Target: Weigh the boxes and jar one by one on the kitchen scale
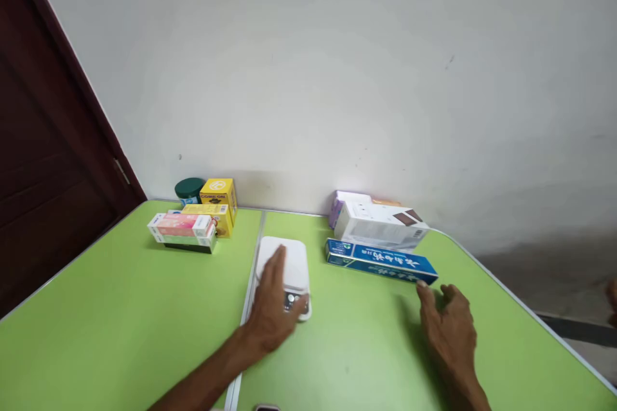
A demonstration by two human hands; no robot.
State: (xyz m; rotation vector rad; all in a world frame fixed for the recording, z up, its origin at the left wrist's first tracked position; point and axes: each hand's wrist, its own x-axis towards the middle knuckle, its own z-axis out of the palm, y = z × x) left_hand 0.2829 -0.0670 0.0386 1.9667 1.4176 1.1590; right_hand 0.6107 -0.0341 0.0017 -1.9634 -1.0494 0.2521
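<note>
My left hand (pixel 272 309) lies flat on a small white scale (pixel 286 264) in the middle of the green table (pixel 120 321), fingers stretched out, covering its near left part beside the display. My right hand (pixel 448 324) rests on the table to the right, fingers loosely apart, holding nothing. Its fingertips are just short of the near end of a long blue box (pixel 380 261). Behind the blue box lies a white box (pixel 378 225) with a purple box (pixel 337 205) at its back.
At the back left stand a pink and white box (pixel 183 231), two yellow boxes (pixel 218 198), and a dark green lidded jar (pixel 189 189). A white wall runs behind the table and a dark brown door (pixel 43 173) is at the left. The table's right edge drops to the floor.
</note>
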